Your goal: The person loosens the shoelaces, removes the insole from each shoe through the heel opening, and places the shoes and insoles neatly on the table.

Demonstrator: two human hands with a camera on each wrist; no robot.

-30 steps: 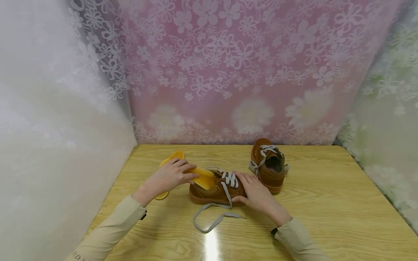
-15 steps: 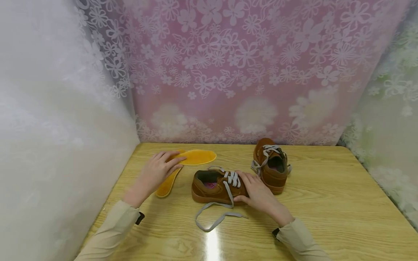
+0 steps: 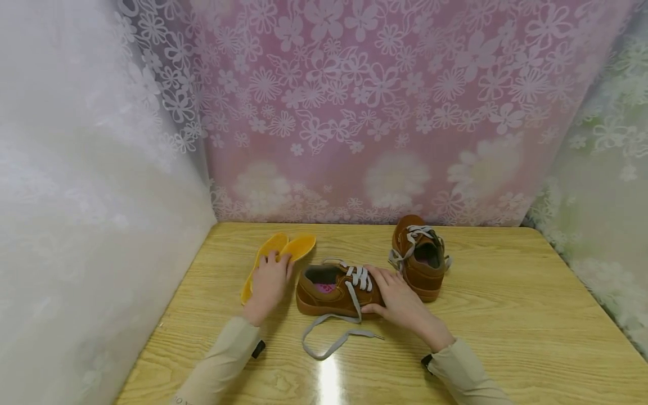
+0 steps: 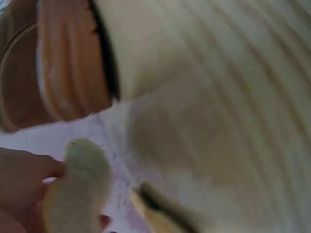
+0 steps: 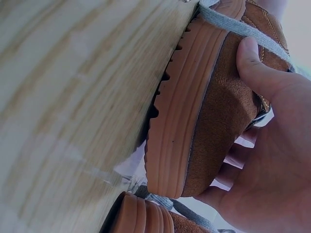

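A brown lace-up shoe stands sideways mid-table, its grey lace trailing toward the front edge. My right hand grips its toe; in the right wrist view, the thumb presses the near side while the other fingers reach round the far side. To the shoe's left, my left hand pinches a yellow insole. That insole's pale underside shows in the blurred left wrist view. Another yellow insole lies on the table, partly hidden by the left hand.
A second brown shoe stands behind my right hand, toe toward the back. The wooden table meets a pink flowered curtain at the back. A pale curtain hangs on the left.
The left hand drew the insole out of the shoe and moved it left. It then swung the insole upright beside the lying one. The right hand keeps its grip on the shoe.
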